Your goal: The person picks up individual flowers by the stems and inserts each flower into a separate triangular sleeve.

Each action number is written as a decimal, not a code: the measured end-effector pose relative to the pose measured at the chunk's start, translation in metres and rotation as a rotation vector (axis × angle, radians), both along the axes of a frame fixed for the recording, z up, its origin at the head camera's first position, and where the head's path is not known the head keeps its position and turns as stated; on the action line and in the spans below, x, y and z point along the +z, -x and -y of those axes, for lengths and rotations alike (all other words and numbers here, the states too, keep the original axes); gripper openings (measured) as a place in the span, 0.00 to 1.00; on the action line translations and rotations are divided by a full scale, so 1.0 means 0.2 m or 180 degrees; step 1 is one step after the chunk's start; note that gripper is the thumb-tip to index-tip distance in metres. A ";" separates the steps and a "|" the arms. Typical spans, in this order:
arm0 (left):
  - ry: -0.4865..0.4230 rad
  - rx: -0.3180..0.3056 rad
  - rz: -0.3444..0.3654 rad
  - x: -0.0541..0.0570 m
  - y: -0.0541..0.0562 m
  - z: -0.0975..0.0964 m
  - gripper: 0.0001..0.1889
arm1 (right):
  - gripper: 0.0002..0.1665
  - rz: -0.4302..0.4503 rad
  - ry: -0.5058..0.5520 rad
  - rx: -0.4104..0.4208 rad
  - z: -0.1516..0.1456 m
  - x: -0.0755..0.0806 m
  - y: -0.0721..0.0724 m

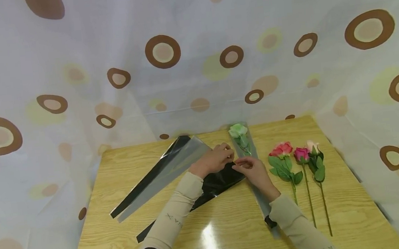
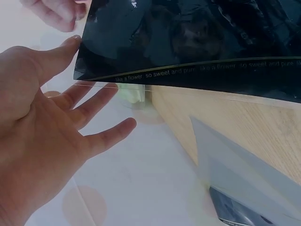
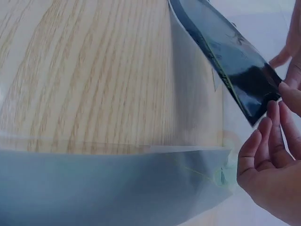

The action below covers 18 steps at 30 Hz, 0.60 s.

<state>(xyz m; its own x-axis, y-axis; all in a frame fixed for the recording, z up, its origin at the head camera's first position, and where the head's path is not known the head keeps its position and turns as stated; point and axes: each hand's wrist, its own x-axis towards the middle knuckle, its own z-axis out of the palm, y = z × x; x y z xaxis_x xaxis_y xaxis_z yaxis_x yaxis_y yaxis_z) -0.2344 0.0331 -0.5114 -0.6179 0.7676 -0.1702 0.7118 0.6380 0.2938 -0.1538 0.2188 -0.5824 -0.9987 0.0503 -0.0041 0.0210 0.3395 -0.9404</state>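
We see a long, shiny black plastic flower sleeve [image 1: 223, 180] above the light wood-grain table [image 1: 230, 221]. It is between a pile of black and grey plastic sleeves [image 1: 169, 169] and a pale green flower in a clear plastic sleeve [image 1: 238, 130]. The left hand [image 1: 215, 159] pinches its wide end with thumb and finger, and the other fingers spread out. The right hand [image 1: 256, 171] pinches that end too, its fingers close together.

We think the black sleeve is very light, thin and floppy. It looks slippery, and we guess it could crease or rip if pulled hard. We would hold it softly by the corners of the wide end.

Along its edge we read "like a flower so sweet and pure", again and again. The cream cloth cuff [image 1: 173, 215] on the left arm has dark letters, but we cannot read them well.
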 end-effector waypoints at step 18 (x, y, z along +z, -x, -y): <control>-0.0849 0.0163 0.0163 -0.04 -0.04 0.06 0.19 | 0.22 0.0411 0.0662 0.0945 -0.01 0.02 0.01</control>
